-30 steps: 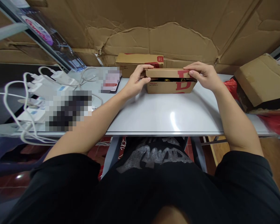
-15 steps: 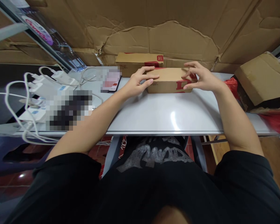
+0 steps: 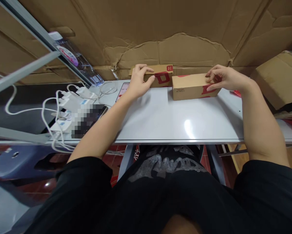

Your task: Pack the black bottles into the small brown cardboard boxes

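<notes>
On the bench (image 3: 160, 120), right fingers (image 3: 210, 77) curl onto a closed cardboard box (image 3: 189, 87); left fingers (image 3: 146, 69) rest, loosely spread, on a second carton (image 3: 163, 78).

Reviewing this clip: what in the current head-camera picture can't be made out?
Head view:
Closed carton under the right hand: contents hidden by its shut flap.
Dark object beside the chargers: pixelated.
Carton's end print: too small.
Cardboard box: cut off by the right edge.

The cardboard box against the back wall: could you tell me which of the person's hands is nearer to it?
Left. The left hand has its fingers on the back cardboard box, while the right hand is farther right, on the front cardboard box.
</notes>
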### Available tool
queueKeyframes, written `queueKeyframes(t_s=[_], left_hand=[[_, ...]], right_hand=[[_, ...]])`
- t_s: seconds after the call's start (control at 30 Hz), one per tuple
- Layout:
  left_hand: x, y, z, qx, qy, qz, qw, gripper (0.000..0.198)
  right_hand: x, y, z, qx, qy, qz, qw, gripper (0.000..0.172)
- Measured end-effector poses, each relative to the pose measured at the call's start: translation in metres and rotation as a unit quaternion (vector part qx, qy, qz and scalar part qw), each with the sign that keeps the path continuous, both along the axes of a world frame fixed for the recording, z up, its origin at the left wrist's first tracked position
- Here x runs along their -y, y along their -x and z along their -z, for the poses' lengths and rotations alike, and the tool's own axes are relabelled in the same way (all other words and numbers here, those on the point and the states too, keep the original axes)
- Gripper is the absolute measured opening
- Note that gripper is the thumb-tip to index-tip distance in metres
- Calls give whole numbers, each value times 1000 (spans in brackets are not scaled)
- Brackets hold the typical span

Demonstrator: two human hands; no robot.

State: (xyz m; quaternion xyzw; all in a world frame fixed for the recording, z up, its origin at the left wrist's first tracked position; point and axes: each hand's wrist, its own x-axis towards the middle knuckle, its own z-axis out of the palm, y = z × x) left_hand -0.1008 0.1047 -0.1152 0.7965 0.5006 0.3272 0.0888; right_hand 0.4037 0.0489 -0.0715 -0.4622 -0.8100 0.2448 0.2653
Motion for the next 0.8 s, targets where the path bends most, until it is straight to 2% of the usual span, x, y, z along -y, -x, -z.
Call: queueKeyframes(t_s=[0.13,0.23,0.3,0.4,0.57,0.67,0.8], left_hand=[[-30,11,-19,-81,65,-24,994,101],[-51,20,-23,-119,112,-25,986,119],[-56,23,-21,-126,109,-16,986,126],[-50,24,-20,-112,88,-9,990,126],[-42,25,-25,-79,94,32,992,122],[-50,27,-23,-81,90,27,992,119],[-69,32,-15,-85,91,11,992,108]], right_hand=[[-13,-18,14,6,-51,45,998,88],[-27,-19,34,-27,-88,77,993,76],[-37,-16,47,-47,-115,85,989,66],[-50,-12,64,-52,-152,92,983,51],[-67,-8,85,-38,-203,124,971,36],[-75,0,95,-17,-225,170,959,24],[-73,14,97,16,-224,222,949,20]])
